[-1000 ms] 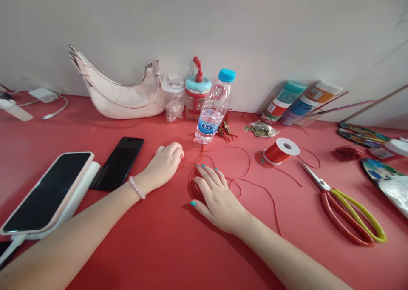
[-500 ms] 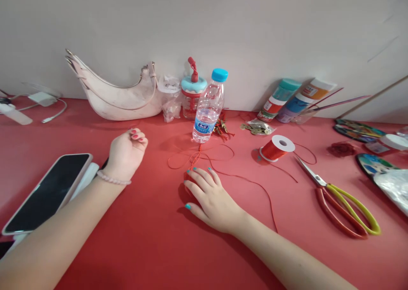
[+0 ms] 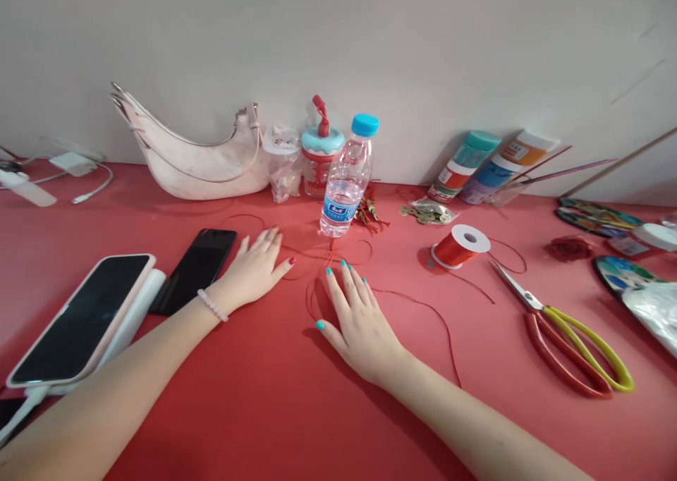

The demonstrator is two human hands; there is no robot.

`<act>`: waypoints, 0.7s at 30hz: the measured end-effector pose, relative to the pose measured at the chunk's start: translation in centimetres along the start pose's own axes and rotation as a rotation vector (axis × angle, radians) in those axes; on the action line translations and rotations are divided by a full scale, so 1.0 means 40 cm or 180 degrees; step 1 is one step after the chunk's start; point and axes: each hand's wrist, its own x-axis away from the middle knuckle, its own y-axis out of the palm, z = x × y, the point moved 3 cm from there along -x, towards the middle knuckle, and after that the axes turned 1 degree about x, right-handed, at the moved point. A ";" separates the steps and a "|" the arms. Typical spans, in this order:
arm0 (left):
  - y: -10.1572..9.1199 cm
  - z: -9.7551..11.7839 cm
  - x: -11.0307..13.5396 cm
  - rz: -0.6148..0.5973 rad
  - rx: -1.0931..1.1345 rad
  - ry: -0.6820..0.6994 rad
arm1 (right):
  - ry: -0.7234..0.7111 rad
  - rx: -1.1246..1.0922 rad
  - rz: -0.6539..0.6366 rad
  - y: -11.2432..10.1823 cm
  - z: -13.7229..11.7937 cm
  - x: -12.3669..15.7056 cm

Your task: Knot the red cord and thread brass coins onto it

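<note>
My left hand [image 3: 254, 266] lies flat on the red table [image 3: 254, 396], fingers stretched out over a loop of thin red cord [image 3: 412, 299]. A pink bead bracelet sits on that wrist. My right hand [image 3: 357, 312] also rests flat with its fingers spread, pressing the cord just below a small red knot [image 3: 333, 245]. The cord runs from there up to a water bottle [image 3: 346, 178] and trails off to the right. Neither hand grips anything.
A black phone [image 3: 194, 268] and a larger phone on a white stand [image 3: 79, 315] lie left. A red cord spool [image 3: 460, 245], scissors [image 3: 560, 319] and paint tubes [image 3: 491, 165] are right. A pale handbag [image 3: 190, 156] and a small jar [image 3: 320, 153] stand by the wall.
My left hand, lifted as a fist half a second ago, has come down flat on the cord beside the black phone. My right hand's fingers have spread and slid slightly forward.
</note>
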 end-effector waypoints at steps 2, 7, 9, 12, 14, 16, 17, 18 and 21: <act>-0.002 -0.013 0.004 0.0109 -0.0392 -0.0511 | -0.0005 0.0006 0.0024 0.002 0.004 0.001; -0.027 0.014 0.011 0.0391 -0.0606 -0.0284 | 0.0102 0.0109 -0.0013 0.004 0.023 0.003; -0.027 0.036 0.015 0.0260 -0.0528 0.0131 | 0.0271 0.0213 -0.0023 0.007 0.039 0.003; -0.016 0.041 0.020 0.0056 -0.0519 0.0034 | 0.0624 0.0463 0.0042 0.011 0.075 0.001; -0.012 0.031 0.022 0.0113 -0.0650 -0.0322 | 0.0815 0.0634 0.0078 0.013 0.103 -0.002; -0.015 0.022 0.024 0.0207 -0.0758 -0.0594 | 0.0955 0.0776 0.0117 0.011 0.130 -0.008; -0.018 0.021 0.024 0.0260 -0.0778 -0.0635 | 0.1026 0.0836 0.0166 0.008 0.142 -0.011; -0.022 0.023 0.024 0.0310 -0.0773 -0.0571 | 0.1094 0.0884 0.0233 0.004 0.152 -0.014; -0.027 0.046 0.023 0.0273 -0.0618 0.0146 | 0.0969 0.0861 0.0296 -0.006 0.163 -0.026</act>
